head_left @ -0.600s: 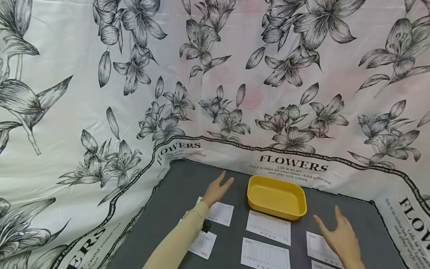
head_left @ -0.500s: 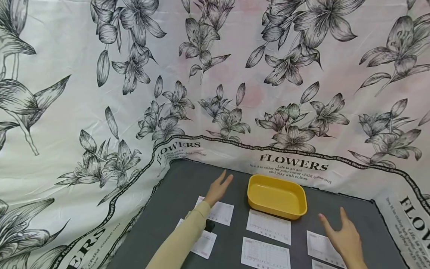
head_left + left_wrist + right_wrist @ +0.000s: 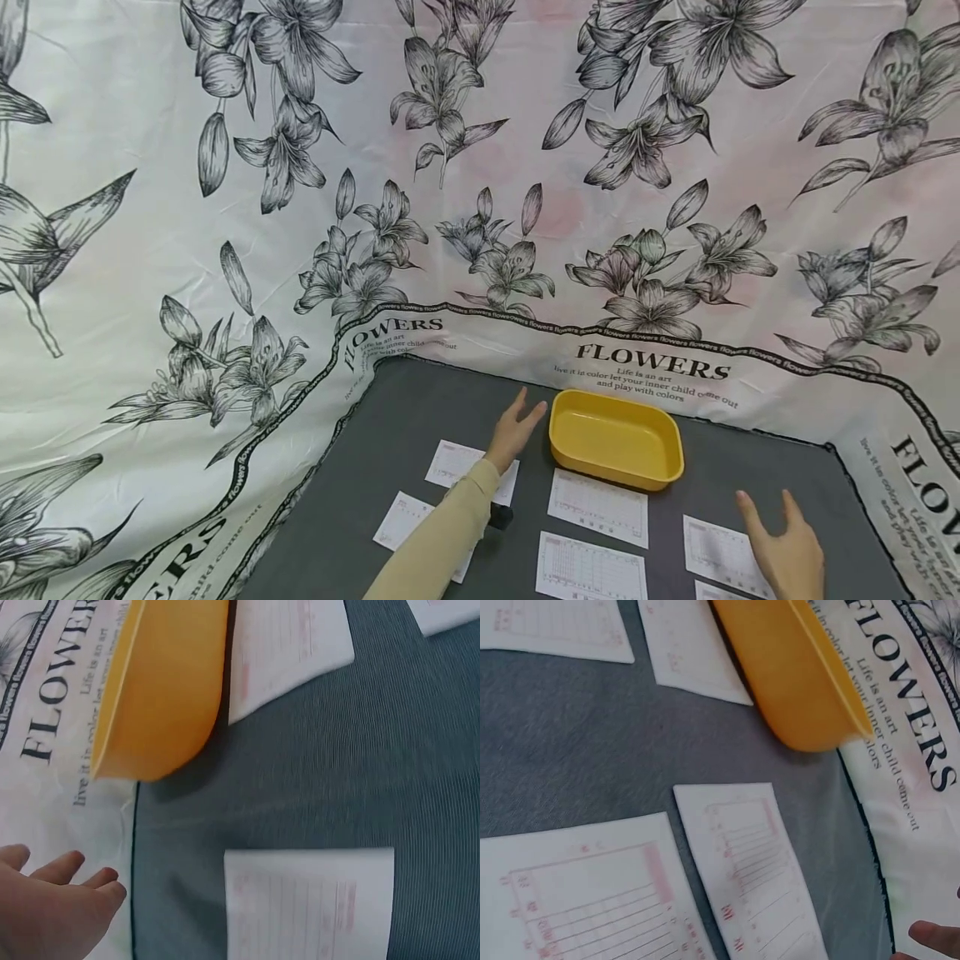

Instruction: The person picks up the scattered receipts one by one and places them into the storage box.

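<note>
A yellow plastic tray with rounded corners stands at the back of the dark grey table. My left hand hovers just left of it, fingers spread and holding nothing. Farther right and nearer the front, my right hand is raised over the table with thumb and fingers apart, also holding nothing. In the left wrist view, the fingers show at the lower left, apart from the tray. Only fingertips of the right hand appear at the lower right of the right wrist view.
Printed white forms lie in rows on the table: one sheet before the tray, another below it, one beside the right hand, others under the left arm. A flower-printed white cloth hangs behind.
My left hand has moved right, closer to the yellow tray. My right hand has shifted slightly right and toward the front. The tray and sheets stay in place.
</note>
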Demonstrator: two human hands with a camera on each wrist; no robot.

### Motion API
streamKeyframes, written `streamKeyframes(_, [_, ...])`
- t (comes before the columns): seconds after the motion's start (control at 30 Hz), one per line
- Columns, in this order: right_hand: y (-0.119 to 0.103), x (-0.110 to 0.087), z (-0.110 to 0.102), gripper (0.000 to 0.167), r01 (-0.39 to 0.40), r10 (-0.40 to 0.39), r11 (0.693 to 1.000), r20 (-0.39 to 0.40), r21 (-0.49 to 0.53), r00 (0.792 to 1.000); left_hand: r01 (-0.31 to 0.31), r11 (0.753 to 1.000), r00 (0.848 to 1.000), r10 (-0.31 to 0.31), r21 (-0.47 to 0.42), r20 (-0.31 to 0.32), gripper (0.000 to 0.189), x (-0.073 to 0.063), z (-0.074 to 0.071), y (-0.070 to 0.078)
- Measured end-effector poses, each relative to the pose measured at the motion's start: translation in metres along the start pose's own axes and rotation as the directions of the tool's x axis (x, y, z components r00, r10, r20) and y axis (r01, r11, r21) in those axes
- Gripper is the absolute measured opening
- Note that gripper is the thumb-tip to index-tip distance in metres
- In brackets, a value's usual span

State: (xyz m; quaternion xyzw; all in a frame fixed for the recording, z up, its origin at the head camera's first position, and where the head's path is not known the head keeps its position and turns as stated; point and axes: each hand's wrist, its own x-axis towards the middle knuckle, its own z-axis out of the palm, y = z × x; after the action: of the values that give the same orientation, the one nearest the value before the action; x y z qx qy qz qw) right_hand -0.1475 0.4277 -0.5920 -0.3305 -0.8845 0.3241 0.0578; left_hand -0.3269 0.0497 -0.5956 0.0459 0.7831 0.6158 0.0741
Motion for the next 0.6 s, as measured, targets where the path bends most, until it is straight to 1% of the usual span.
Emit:
streamKeyframes(0.2, [0.018, 0.002, 0.003, 0.106, -0.077, 0.076, 0.997, -0.058, -0.008, 0.995, 0.034, 0.997, 0.999, -0.037, -0.063, -0.040, 0.090, 0.011, 0.025, -0.009])
streamKeyframes(0.33, [0.026, 0.006, 0.002, 0.116, -0.178, 0.177, 0.984, -0.036, -0.023, 0.984, 0.078, 0.995, 0.995, -0.082, -0.065, -0.059, 0.086, 0.014, 0.039, -0.013])
streamKeyframes(0.4, [0.031, 0.008, 0.002, 0.120, -0.225, 0.225, 0.974, -0.014, -0.032, 0.974, 0.090, 0.994, 0.994, -0.094, -0.067, -0.062, 0.084, 0.014, 0.044, -0.015])
streamKeyframes(0.47, [0.037, 0.011, 0.004, 0.123, -0.257, 0.256, 0.966, -0.011, -0.044, 0.967, 0.095, 0.993, 0.993, -0.099, -0.073, -0.059, 0.083, 0.013, 0.048, -0.016])
streamKeyframes(0.53, [0.043, 0.015, 0.007, 0.126, -0.288, 0.289, 0.954, -0.003, -0.085, 0.957, 0.091, 0.993, 0.994, -0.095, -0.074, -0.049, 0.080, 0.014, 0.052, -0.018])
streamKeyframes(0.6, [0.048, 0.020, 0.010, 0.127, -0.322, 0.326, 0.935, 0.004, -0.149, 0.945, 0.087, 0.994, 0.996, -0.089, -0.074, -0.031, 0.078, 0.015, 0.055, -0.021])
